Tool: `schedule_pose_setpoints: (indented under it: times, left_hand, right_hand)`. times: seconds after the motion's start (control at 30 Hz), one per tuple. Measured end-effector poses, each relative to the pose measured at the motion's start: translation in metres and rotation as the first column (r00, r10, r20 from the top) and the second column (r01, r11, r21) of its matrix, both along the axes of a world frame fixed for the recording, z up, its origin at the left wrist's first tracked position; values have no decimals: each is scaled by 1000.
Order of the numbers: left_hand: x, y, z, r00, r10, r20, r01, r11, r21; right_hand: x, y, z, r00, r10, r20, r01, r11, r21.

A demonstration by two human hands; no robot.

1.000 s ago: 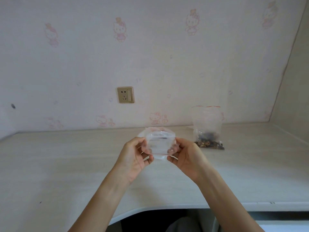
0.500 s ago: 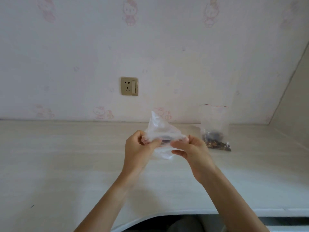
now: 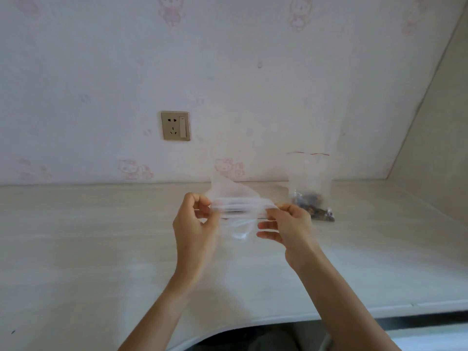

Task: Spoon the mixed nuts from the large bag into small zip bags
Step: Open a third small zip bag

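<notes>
Two bare hands are holding a small clear plastic zip bag up in the air above the pale wood-grain desk, roughly level with the desk's back edge. The left hand is pinching the bag's left end between thumb and curled fingers, and the right hand is pinching the right end the same way, so the film is being drawn taut between them in a flat horizontal band. One corner of the bag is sticking up as a loose triangle above the stretched part. Pulling sideways like this is probably a way of lining up the zip strip to press it closed, or of working the mouth apart; the blur makes it impossible to say which, or whether any nuts are inside, though a faint dark streak is showing through the plastic.

Standing well behind and to the right of the right hand, near the wall, is the large clear zip bag with a thin red line at its top, upright and slumped slightly, with a dark heap of mixed nuts sitting in its bottom. It is probably parked there to be within reach for scooping while leaving the middle of the desk free. No spoon is showing anywhere.

On the pale cartoon-cat wallpaper, a brass-coloured wall socket with a switch is sitting above the desk.
</notes>
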State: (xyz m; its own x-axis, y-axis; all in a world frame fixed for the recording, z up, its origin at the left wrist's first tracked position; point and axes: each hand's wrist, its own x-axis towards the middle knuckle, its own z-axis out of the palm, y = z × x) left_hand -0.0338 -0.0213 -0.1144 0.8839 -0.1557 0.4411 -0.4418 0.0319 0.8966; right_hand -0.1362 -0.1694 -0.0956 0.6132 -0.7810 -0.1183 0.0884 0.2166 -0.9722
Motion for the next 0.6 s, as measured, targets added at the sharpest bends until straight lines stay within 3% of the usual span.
schedule_pose_setpoints:
  times: [0.07,0.13,0.27,0.47,0.6]
  left_hand:
    - [-2,-2,-1,997,-36,-61,36,999,-3]
    - [-4,-4,-2,966,-127,-226,106,989,-105]
    - [-13,-9,1,773,-386,-504,184,896,-404]
    - [-19,-10,17,483,-638,-599,284,762,-582]
    - [-20,-17,18,450,-594,-667,272,802,-531]
  right_hand:
    - [-5,-8,-2,995,59,85,-67,993,102]
    - [-9,-16,-5,975,113,194,-156,962,223]
    - [-14,-25,-11,918,177,356,-328,843,426]
    - [-15,-32,-16,830,309,465,-519,733,439]
    - [-12,-36,-14,825,395,404,-550,723,417]
